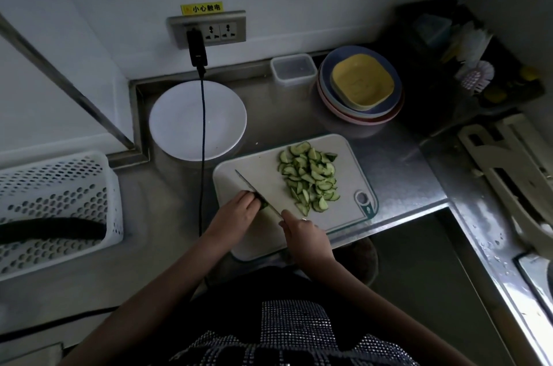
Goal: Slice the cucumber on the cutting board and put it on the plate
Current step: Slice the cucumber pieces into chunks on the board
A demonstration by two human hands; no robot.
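Hands are working together: left hand (236,210) is pinning the cucumber stub (263,204), right hand (302,231) gripping the knife (254,190); fingertips should be staying tucked back.

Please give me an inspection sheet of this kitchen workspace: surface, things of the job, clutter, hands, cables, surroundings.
Surface: dull steel counter, wet at the right edge.
Job's things: white plastic cutting board with a pile of green cucumber slices; a small dark cucumber end under the steel knife; round white plate, bare, behind the board.
Clutter: stacked coloured plates with a yellow square dish; clear plastic box; white perforated basket.
Hands: left hand holds the cucumber end; right hand grips the knife handle.
Cables: black cable hangs from the wall socket across the plate.
Surroundings: dark rack with brushes; white walls.
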